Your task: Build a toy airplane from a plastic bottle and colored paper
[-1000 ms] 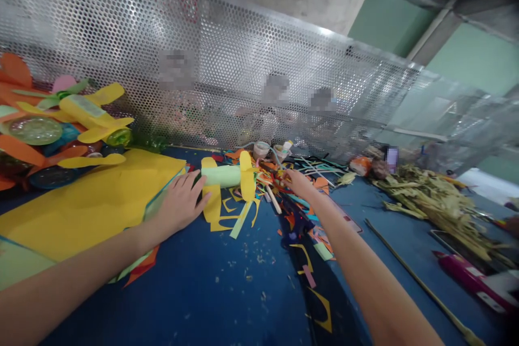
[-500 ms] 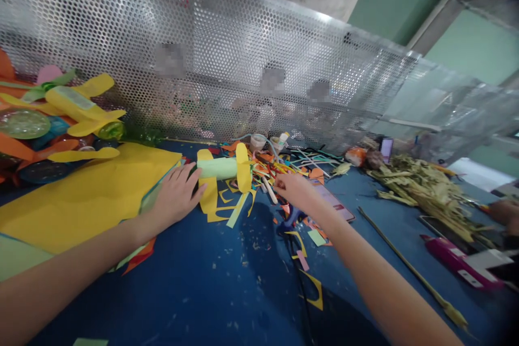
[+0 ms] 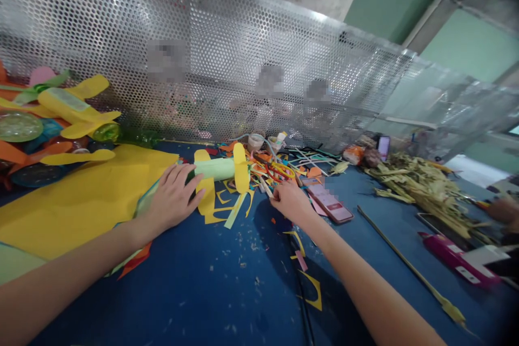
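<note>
My left hand (image 3: 174, 194) has its fingers spread at the near end of a paper airplane (image 3: 214, 170). The plane has a pale green rolled body with yellow wings and tail. Its fingertips touch or nearly touch the tail end; the exact contact is hidden. My right hand (image 3: 290, 200) is closed at the edge of a pile of scraps, thumb and finger at the lower end of a thin white stick (image 3: 265, 188). Scissors with red and yellow handles (image 3: 279, 170) lie just beyond it. A pale green paper strip (image 3: 236, 211) is between the hands.
Yellow paper sheets (image 3: 93, 189) and balloon-like coloured crafts (image 3: 60, 113) are at left. A phone (image 3: 330, 200) lies right of my right hand. Further right are dried husks (image 3: 421, 184), a stalk (image 3: 409, 265) and a magenta glue gun (image 3: 458, 262) near another person's hand. A perforated metal screen (image 3: 227, 54) stands behind.
My right hand has moved slightly left and down, onto the white stick's end, exposing the scissors and more of the phone. My left hand stays by the plane.
</note>
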A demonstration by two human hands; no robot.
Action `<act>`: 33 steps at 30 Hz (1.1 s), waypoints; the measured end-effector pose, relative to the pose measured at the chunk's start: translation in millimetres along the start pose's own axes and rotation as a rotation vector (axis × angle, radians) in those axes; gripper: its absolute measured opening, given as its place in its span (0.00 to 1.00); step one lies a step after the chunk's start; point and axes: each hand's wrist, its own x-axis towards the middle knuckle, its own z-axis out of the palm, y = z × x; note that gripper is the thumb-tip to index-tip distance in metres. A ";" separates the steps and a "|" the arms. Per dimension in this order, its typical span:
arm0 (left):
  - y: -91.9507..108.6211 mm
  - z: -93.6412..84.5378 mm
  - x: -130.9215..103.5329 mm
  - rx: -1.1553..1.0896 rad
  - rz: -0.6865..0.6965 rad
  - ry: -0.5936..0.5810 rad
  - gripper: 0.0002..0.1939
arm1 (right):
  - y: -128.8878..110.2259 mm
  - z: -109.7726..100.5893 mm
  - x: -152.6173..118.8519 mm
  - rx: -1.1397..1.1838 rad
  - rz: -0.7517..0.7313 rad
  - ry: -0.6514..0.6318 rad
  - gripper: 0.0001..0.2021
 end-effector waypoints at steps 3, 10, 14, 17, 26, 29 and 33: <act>0.5 -2.5 0.8 -0.011 0.028 0.010 0.17 | -2.9 -4.1 -4.3 -0.006 0.034 -0.012 0.06; -2.5 3.1 -1.0 -0.053 0.061 0.022 0.16 | -11.4 -8.3 -8.8 0.005 0.062 -0.004 0.10; -4.0 2.6 -1.8 -0.105 0.133 0.006 0.14 | 0.5 -15.0 -5.1 -0.011 0.120 0.008 0.18; -4.0 -0.5 -1.1 -0.134 0.181 -0.010 0.13 | 25.4 -25.8 -3.3 -0.051 0.219 0.025 0.20; -3.9 1.1 1.1 -0.133 0.196 0.019 0.14 | 88.5 -21.9 2.6 0.017 0.165 -0.175 0.06; -4.8 3.2 0.9 -0.128 0.195 -0.003 0.15 | 90.0 -7.2 7.2 0.058 0.100 -0.177 0.10; -6.4 4.7 0.4 -0.127 0.208 -0.044 0.16 | 91.4 8.2 10.9 0.070 0.098 -0.145 0.09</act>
